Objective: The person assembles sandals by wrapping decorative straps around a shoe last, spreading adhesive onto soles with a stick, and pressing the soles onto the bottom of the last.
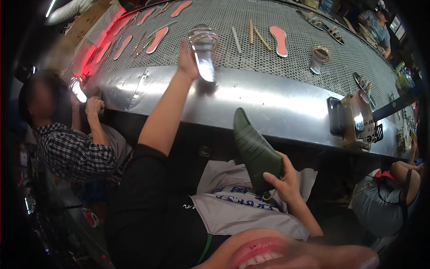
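My left hand [188, 62] is stretched out over the near metal edge, its fingers closed on the side of a sandal [204, 58]. The sandal has a shiny silver sole and clear or metallic straps at its upper end. Closer to my body, my right hand [286, 180] grips a dark green shoe last [256, 154] by its thick heel end. The last's pointed toe is tilted up and to the left, and a small loop hangs under its heel. My right fingers are partly hidden behind it; the thumb shows on top.
Pink insoles [279, 40] and thin strips [251, 32] lie on the perforated conveyor belt [224, 58]. Another sandal [319, 59] stands to the right. A metal ledge [251, 92] runs along the near side, with a box [356, 119] on it. A co-worker in a checked shirt [83, 152] sits left.
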Tool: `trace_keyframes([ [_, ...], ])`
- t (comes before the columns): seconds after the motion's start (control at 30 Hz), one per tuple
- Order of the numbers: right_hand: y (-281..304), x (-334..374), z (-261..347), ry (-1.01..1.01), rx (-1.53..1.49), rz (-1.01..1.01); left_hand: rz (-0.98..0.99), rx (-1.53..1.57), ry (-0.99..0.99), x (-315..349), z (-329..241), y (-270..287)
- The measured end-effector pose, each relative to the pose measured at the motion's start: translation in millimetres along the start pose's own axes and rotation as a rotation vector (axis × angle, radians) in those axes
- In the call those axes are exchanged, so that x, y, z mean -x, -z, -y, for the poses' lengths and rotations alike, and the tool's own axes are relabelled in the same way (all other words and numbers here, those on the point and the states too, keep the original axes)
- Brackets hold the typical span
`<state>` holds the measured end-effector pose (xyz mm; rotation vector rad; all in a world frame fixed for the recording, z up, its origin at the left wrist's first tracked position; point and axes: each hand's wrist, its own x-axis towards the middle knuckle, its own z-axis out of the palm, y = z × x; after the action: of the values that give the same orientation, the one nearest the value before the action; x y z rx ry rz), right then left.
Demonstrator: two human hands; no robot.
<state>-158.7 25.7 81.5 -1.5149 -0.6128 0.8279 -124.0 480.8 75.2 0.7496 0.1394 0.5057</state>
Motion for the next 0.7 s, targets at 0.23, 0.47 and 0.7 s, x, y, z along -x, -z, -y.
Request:
trace_keyframes([
  [0.23, 123.1, 1.5, -52.2, 0.163, -0.185, -0.28, -0.478, -1.122, -0.711, 3.9, 145.0, 11.4],
  [0.47, 124.1, 16.6, -61.2, 0.124, -0.297, -0.293, 0.153, -1.619, -0.585, -94.7, 227.9, -108.1],
  [0.7, 148.2, 29.6, -97.8, 0.092, -0.25, -0.242, -0.103, -1.841, -0.473, -194.0, 322.9, -132.6],
])
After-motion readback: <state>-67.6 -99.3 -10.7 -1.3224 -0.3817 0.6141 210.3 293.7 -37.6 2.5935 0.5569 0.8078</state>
